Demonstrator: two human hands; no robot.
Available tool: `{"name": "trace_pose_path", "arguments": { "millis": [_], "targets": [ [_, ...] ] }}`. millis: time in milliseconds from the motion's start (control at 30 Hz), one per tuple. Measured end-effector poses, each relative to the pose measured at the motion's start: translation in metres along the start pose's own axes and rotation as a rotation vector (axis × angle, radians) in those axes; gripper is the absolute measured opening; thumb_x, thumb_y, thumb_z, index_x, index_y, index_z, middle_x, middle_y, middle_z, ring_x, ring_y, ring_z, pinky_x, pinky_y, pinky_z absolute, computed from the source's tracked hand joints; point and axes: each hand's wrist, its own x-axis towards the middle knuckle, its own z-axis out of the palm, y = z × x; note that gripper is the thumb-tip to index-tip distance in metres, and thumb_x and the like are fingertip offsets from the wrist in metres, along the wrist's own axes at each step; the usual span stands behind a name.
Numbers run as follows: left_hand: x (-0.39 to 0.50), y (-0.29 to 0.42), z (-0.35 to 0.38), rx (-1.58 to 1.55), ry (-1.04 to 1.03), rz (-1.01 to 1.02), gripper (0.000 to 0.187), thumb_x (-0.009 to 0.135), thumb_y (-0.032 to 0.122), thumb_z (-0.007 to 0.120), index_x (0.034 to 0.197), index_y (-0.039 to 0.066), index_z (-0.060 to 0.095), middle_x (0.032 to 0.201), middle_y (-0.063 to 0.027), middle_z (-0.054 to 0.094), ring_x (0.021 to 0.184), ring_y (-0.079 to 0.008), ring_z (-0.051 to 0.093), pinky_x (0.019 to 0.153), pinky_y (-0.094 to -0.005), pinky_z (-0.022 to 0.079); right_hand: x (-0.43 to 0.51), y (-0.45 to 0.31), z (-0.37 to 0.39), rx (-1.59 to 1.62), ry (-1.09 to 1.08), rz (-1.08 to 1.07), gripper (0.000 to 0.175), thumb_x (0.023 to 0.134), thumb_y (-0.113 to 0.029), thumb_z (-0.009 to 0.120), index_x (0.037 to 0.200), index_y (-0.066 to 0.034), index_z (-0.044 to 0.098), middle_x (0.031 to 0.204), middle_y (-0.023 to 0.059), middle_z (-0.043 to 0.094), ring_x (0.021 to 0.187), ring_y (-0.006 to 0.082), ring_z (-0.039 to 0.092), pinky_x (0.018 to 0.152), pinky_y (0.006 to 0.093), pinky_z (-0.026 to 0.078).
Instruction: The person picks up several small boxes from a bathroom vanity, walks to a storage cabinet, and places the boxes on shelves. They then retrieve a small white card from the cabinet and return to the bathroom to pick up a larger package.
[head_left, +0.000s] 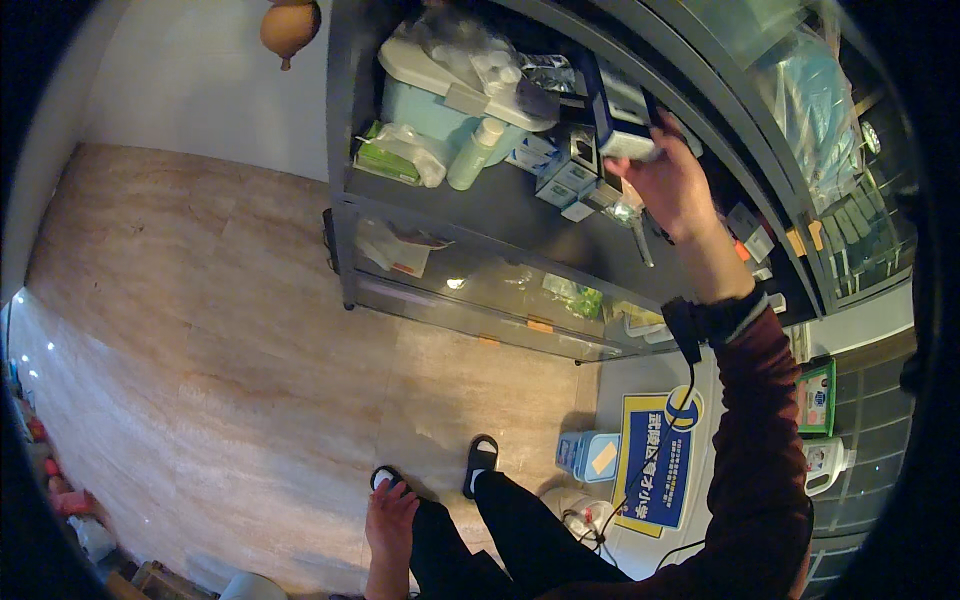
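My right hand (671, 180) reaches into the open shelf of a dark grey cabinet (480, 217). Its thumb and fingers grip the near end of a white box with dark blue edges (626, 124). Below that box stand several small cartons (566, 176), close to my thumb. A metal-handled tool (643, 240), its kind unclear, lies under my palm. My left hand (392, 506) hangs low over the floor beside my leg, holding nothing, its fingers loosely apart.
Farther left on the shelf are a light blue storage box with white lid (427, 109), a pale green bottle (475, 154) and a green packet (386, 161). Glass panels (480, 292) front the lower level. A cable (686, 397) hangs from my right wrist. A blue tub (589, 455) stands below.
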Motion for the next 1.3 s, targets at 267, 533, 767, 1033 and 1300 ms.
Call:
{"name": "trace_pose_path", "arguments": {
  "millis": [267,533,767,1033,1300],
  "targets": [
    [-0.003,0.008,-0.001,-0.007,0.012,-0.011,0.039,0.088,0.038,0.038,0.113,0.009,0.046,0.098,-0.0108,0.057,0.085,-0.027,0.055,0.079,-0.0416,0.043,0.116,0.036,0.038,-0.328,0.348,0.058,0.026,0.085,-0.019,0.05,0.107,-0.007,0.043,0.099,0.0123,0.048,0.071,0.026,0.054,0.068,0.0393,0.05],
    [-0.012,0.011,-0.003,0.0,0.017,0.017,0.041,0.087,0.04,0.039,0.114,0.009,0.045,0.099,-0.0111,0.057,0.085,-0.0266,0.055,0.078,-0.041,0.043,0.123,0.04,0.032,-0.377,0.384,0.06,0.027,0.084,-0.017,0.051,0.108,-0.0065,0.044,0.099,0.0112,0.049,0.072,0.0256,0.058,0.064,0.0364,0.052],
    [-0.01,0.011,0.018,-0.022,-0.052,0.019,0.042,0.088,0.039,0.038,0.115,0.008,0.044,0.103,-0.0125,0.055,0.089,-0.0278,0.054,0.082,-0.0418,0.042,0.091,0.041,0.015,-0.378,0.306,0.099,0.037,0.083,-0.024,0.053,0.111,-0.0028,0.042,0.097,0.0141,0.046,0.079,0.0264,0.058,0.071,0.0375,0.051],
    [-0.02,-0.002,0.032,0.016,-0.076,-0.007,0.038,0.089,0.036,0.036,0.113,0.007,0.045,0.106,-0.0138,0.054,0.09,-0.0285,0.052,0.083,-0.0423,0.04,-0.046,0.073,-0.053,-0.439,0.248,0.312,0.029,0.084,-0.025,0.051,0.101,-0.002,0.051,0.077,0.0057,0.054,0.061,0.015,0.055,0.055,0.0263,0.047],
    [-0.032,-0.015,0.058,-0.051,-0.153,-0.033,0.031,0.085,0.029,0.046,0.107,0.007,0.047,0.095,-0.012,0.055,0.083,-0.0283,0.053,0.075,-0.0408,0.044,-0.284,0.143,-0.122,-0.192,0.466,0.855,0.017,0.08,-0.016,0.054,0.093,-0.006,0.056,0.076,0.0062,0.057,0.063,0.0156,0.056,0.057,0.0289,0.049]
  ]
}}
